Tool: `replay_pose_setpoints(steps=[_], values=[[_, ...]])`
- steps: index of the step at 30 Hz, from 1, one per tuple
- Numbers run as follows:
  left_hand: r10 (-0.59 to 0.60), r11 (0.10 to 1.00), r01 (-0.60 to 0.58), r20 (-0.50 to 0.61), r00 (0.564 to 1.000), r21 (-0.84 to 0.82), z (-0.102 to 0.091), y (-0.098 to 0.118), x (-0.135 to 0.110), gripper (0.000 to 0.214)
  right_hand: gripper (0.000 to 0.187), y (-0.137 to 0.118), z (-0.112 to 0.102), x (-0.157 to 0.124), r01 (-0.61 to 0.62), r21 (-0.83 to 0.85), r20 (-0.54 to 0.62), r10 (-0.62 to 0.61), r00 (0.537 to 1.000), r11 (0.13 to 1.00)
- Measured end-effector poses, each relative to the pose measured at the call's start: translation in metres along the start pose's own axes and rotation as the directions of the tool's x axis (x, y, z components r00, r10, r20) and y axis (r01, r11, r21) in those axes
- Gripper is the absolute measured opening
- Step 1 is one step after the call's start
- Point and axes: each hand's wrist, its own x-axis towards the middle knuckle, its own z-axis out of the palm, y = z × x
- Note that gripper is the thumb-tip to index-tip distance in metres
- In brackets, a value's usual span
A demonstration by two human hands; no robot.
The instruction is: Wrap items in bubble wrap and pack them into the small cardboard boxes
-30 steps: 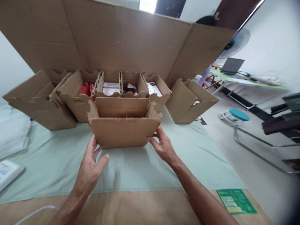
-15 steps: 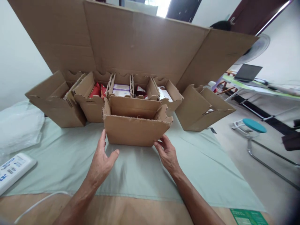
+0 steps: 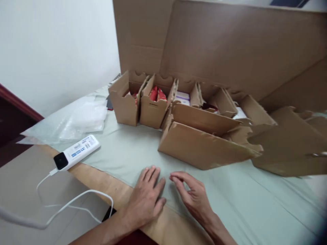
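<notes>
My left hand (image 3: 149, 194) lies flat on the pale green cloth (image 3: 120, 149) near the table's front edge, its fingers spread and nothing under them that I can see. Beside it, my right hand (image 3: 192, 194) is raised slightly, thumb and fingertips brought together with nothing visible between them. Just beyond both hands stands an open cardboard box (image 3: 204, 146), wide side towards me; neither hand touches it. Behind it is a row of cardboard bins. One bin (image 3: 153, 110) holds red packets (image 3: 157, 94), and another holds white and purple boxes (image 3: 182, 97).
A tall cardboard panel (image 3: 217, 41) rises behind the bins. On the left are clear plastic bags (image 3: 81, 117) and a white device (image 3: 79, 151) whose white cable (image 3: 94, 192) hangs past the table edge. A larger cardboard box (image 3: 288, 143) stands to the right.
My view has swung to the left. Both hands have come away from the front cardboard box; the left has settled flat on the cloth and the right has closed its fingertips.
</notes>
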Motion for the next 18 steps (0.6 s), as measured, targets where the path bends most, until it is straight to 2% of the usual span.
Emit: replay_pose_setpoints(steps=[4,8,12,14,18], values=[[-0.009,0.992,0.006,-0.021,1.000,-0.127,-0.002,-0.001,0.003,0.065,0.019,-0.023,0.060,0.068,0.196,0.051,0.137,-0.201,0.970,0.979],[-0.034,0.980,0.024,-0.051,0.998,-0.197,0.005,-0.006,0.003,0.050,0.021,-0.041,0.125,0.152,0.286,0.012,0.274,-0.279,0.920,0.958],[0.017,0.987,-0.030,-0.084,0.996,-0.156,0.018,-0.012,0.005,0.054,0.022,-0.068,0.193,0.223,0.402,-0.078,0.421,-0.335,0.843,0.912],[0.045,0.989,-0.053,-0.066,0.997,-0.140,0.025,-0.015,0.008,0.060,0.026,-0.083,0.225,0.245,0.505,-0.112,0.497,-0.392,0.774,0.856],[0.046,0.984,-0.056,-0.062,0.997,-0.170,0.039,-0.015,0.015,0.057,0.036,-0.102,0.277,0.269,0.757,-0.152,0.630,-0.528,0.570,0.636]])
